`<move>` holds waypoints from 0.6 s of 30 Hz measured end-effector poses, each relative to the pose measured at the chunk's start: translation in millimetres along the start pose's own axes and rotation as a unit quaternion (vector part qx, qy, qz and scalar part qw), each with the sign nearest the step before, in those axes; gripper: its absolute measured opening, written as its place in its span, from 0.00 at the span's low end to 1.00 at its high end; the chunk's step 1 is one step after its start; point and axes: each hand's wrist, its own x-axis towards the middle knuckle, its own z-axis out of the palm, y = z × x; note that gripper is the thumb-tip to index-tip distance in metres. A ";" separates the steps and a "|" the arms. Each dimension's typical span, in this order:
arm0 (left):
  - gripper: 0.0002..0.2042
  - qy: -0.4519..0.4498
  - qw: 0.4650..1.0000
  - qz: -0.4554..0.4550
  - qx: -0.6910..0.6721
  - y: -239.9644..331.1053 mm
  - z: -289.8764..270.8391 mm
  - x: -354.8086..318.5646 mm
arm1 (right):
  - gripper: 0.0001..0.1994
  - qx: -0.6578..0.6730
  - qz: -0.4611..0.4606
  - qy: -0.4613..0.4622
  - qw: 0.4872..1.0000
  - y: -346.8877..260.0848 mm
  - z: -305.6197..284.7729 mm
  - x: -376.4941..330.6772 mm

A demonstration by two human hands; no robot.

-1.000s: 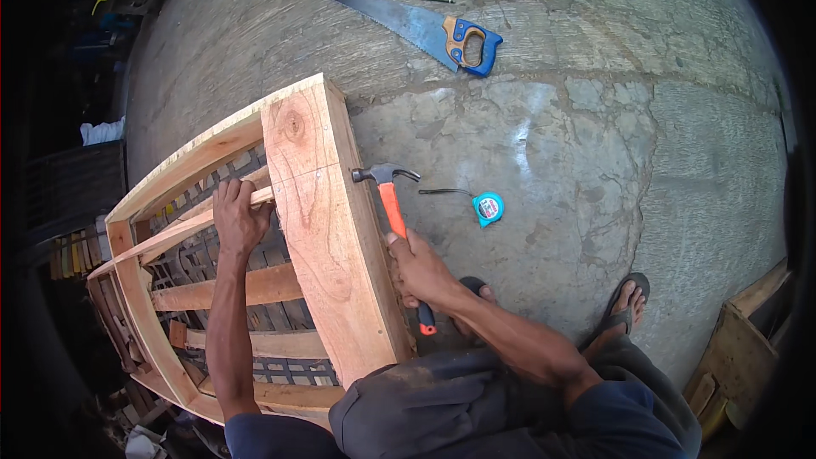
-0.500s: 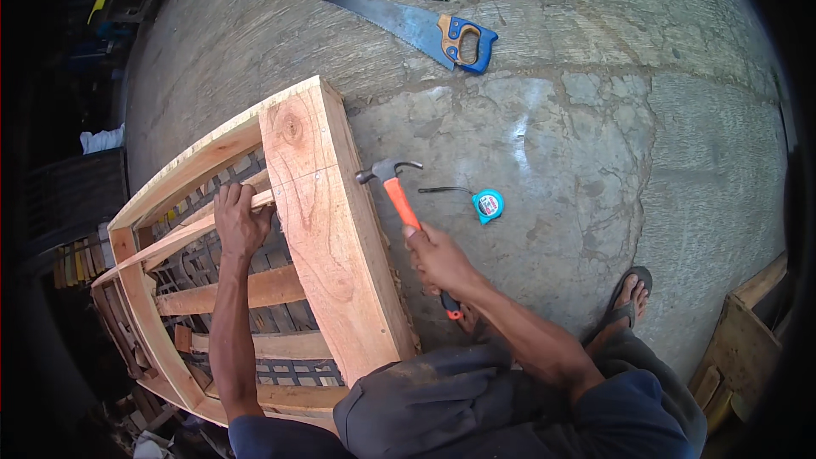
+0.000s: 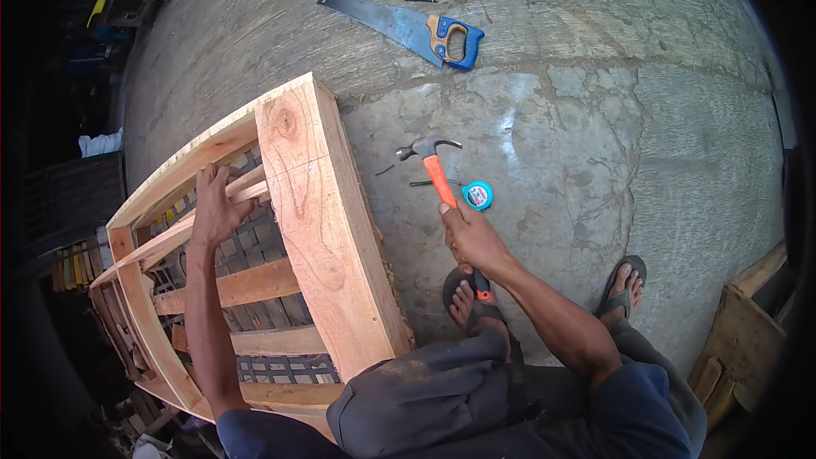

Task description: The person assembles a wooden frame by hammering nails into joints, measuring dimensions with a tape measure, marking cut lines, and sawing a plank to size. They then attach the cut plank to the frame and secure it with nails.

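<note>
A claw hammer (image 3: pixel 438 177) with a dark steel head and an orange handle is gripped in my right hand (image 3: pixel 476 240). Its head is over the concrete, apart from the wooden frame. To the left, my left hand (image 3: pixel 218 204) is wrapped round a slat (image 3: pixel 246 187) inside the large wooden frame (image 3: pixel 327 272), near the wide board (image 3: pixel 302 195) on its top. My left fingertips are partly hidden behind the slat. Small nail heads show on the wide board.
A handsaw (image 3: pixel 408 31) with a blue and wood handle lies on the concrete floor (image 3: pixel 578 144) ahead. A turquoise tape measure (image 3: pixel 478 195) sits just beyond my right hand. Wooden pieces (image 3: pixel 744 323) stand at the right edge, and a dark slatted surface shows through the frame.
My right hand has carried the hammer to the right, away from the frame's edge. My left hand has shifted slightly left and away from the wide board along the slat.
</note>
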 end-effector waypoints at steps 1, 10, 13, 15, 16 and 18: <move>0.20 -0.007 0.999 -0.026 -0.022 3.1 -11.9 4.1 | 0.14 0.037 -0.006 0.042 0.998 0.1 -5.8 -2.6; 0.13 -0.067 0.915 0.022 -0.397 121.4 12.5 92.0 | 0.11 0.141 -0.058 0.085 0.985 -4.2 -4.2 -9.2; 0.12 -0.179 0.922 0.027 -0.342 148.2 33.5 131.5 | 0.11 0.123 -0.067 0.083 0.987 -2.9 -5.1 -12.9; 0.12 -0.269 0.914 0.029 -0.303 146.6 51.2 149.8 | 0.11 0.125 -0.060 0.087 0.986 4.0 -6.6 -12.8; 0.11 -0.274 0.924 0.030 -0.266 140.9 63.0 156.7 | 0.10 0.126 -0.056 0.090 0.986 7.1 -7.5 -12.2; 0.10 -0.281 0.940 0.034 -0.189 134.3 78.2 167.5 | 0.10 0.144 -0.047 0.091 0.984 10.1 -11.7 -12.3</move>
